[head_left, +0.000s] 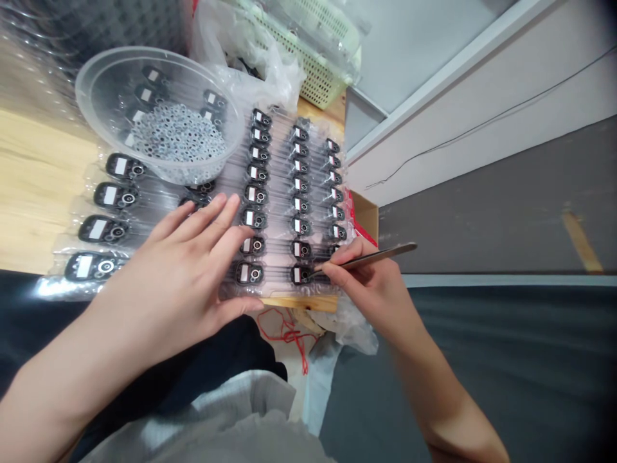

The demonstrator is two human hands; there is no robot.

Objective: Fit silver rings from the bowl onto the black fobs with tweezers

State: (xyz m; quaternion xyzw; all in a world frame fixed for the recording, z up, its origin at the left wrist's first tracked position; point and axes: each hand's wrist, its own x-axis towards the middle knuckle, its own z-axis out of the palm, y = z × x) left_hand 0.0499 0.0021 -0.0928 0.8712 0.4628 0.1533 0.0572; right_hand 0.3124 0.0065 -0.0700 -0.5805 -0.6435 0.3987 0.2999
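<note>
My right hand point(369, 273) pinches a pair of metal tweezers point(380, 256) near the table's front edge. The tip of the tweezers points left and meets a small black device part point(302, 275) with a white label and a round ring, in the nearest row. Spread flat, my left hand point(197, 263) rests over the clear plastic bubble sheet point(274, 257) and hides some of the parts. More such black parts point(253, 218) lie in columns on the sheet. Beyond my left hand a clear plastic bowl point(84, 96) holds a heap of small grey rings point(178, 135).
A pale green basket point(318, 77) and a crumpled plastic bag point(250, 64) stand at the back. Bubble wrap point(110, 32) fills the far left. A cardboard box point(367, 215) sits right of the table, near a wall with a thin wire point(453, 132). Red string point(289, 335) lies below the edge.
</note>
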